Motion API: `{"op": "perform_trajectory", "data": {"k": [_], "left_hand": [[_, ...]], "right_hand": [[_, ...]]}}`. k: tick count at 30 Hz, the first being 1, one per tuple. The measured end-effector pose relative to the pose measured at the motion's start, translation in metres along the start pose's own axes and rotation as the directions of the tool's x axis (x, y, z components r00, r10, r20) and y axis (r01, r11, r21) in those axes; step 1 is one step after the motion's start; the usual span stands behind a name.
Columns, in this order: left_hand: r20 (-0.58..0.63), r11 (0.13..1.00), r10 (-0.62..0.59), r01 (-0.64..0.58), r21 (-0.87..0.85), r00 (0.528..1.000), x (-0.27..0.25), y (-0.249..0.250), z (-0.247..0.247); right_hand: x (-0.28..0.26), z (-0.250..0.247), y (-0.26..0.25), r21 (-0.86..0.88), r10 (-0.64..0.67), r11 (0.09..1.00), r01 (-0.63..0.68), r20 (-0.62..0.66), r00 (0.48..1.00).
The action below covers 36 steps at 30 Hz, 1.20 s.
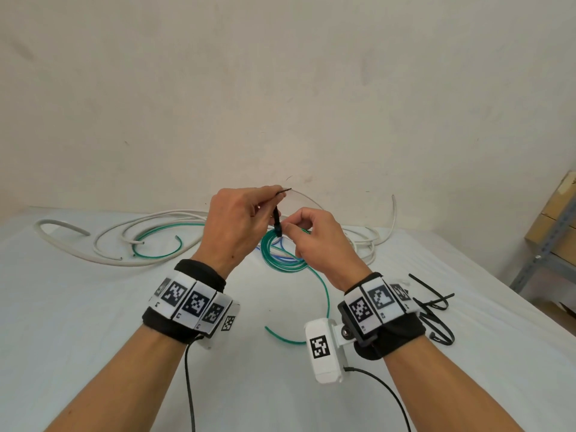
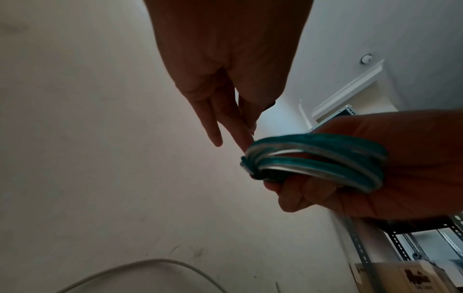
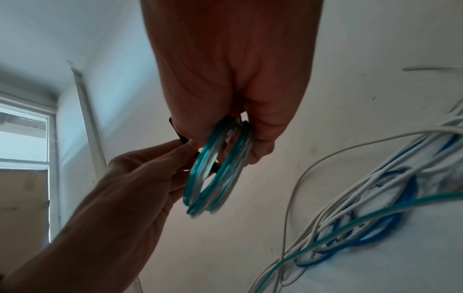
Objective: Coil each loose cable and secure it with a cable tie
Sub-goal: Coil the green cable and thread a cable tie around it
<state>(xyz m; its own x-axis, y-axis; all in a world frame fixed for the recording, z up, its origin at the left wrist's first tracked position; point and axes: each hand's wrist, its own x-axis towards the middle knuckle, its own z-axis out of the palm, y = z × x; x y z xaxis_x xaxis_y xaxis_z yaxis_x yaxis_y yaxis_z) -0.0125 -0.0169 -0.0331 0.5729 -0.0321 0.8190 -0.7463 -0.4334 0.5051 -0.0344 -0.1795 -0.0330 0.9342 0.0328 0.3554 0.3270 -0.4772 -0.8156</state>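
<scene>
A green cable coil (image 1: 280, 260) hangs above the table between both hands. My right hand (image 1: 288, 229) grips the coil's top, where a black cable tie (image 1: 276, 219) wraps the strands. My left hand (image 1: 271, 204) pinches the tie's tail, which points up and to the right. The coil's loose end (image 1: 325, 294) trails down onto the white table (image 1: 78, 307). In the right wrist view my right hand (image 3: 240, 126) holds the coil (image 3: 215, 172), and the left hand (image 3: 185, 146) pinches the tie (image 3: 181, 136). The left wrist view shows the coil (image 2: 313, 156) in the right hand (image 2: 400, 168).
Loose white cables (image 1: 124, 241), another green cable (image 1: 162, 244) and a blue cable (image 1: 280, 254) lie at the table's back. Several spare black cable ties (image 1: 433, 310) lie at the right. A metal shelf with cardboard boxes (image 1: 554, 232) stands beyond the right edge.
</scene>
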Motion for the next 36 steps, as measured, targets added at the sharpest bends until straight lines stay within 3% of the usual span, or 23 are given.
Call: {"op": "perform_trajectory", "data": {"k": [8, 14, 16, 19, 23, 26, 30, 33, 36], "left_hand": [[-0.054, 1.000, -0.020, 0.019, -0.007, 0.998, 0.000, -0.003, -0.001], [0.001, 0.964, -0.213, 0.211, -0.163, 0.977, -0.001, 0.001, -0.001], [0.133, 0.899, -0.325, 0.350, -0.263, 0.936, 0.002, 0.003, -0.007], [0.343, 0.865, -0.404, 0.476, -0.159, 0.848, 0.001, 0.001, -0.012], [0.401, 0.746, -0.525, 0.633, -0.208, 0.751, -0.004, -0.001, -0.011], [0.395, 0.758, -0.562, 0.643, -0.106, 0.727, 0.002, -0.007, -0.020], [0.446, 0.802, -0.578, 0.576, 0.157, 0.684, 0.008, -0.026, -0.059], [0.491, 0.760, -0.646, 0.551, 0.344, 0.585, -0.003, -0.046, -0.104], [0.492, 0.660, -0.746, 0.604, 0.447, 0.450, -0.021, -0.064, -0.145]], "right_hand": [[-0.004, 0.001, -0.003, 0.050, 0.035, 0.998, -0.034, -0.016, 0.999], [0.002, 0.006, -0.001, 0.081, 0.127, 0.989, -0.124, -0.041, 0.991], [0.005, 0.006, 0.001, 0.150, 0.172, 0.976, -0.159, -0.075, 0.982], [0.009, 0.005, 0.006, 0.282, 0.238, 0.939, -0.195, -0.124, 0.963], [0.009, 0.004, 0.005, 0.288, 0.239, 0.936, -0.204, -0.093, 0.967], [0.007, 0.003, 0.005, 0.318, 0.247, 0.913, -0.256, 0.071, 0.966], [0.001, -0.001, 0.009, 0.250, 0.268, 0.908, -0.336, 0.271, 0.925], [-0.002, -0.003, 0.016, 0.155, 0.279, 0.927, -0.341, 0.322, 0.905], [-0.002, 0.004, 0.020, 0.029, 0.326, 0.931, -0.363, 0.379, 0.866]]}}
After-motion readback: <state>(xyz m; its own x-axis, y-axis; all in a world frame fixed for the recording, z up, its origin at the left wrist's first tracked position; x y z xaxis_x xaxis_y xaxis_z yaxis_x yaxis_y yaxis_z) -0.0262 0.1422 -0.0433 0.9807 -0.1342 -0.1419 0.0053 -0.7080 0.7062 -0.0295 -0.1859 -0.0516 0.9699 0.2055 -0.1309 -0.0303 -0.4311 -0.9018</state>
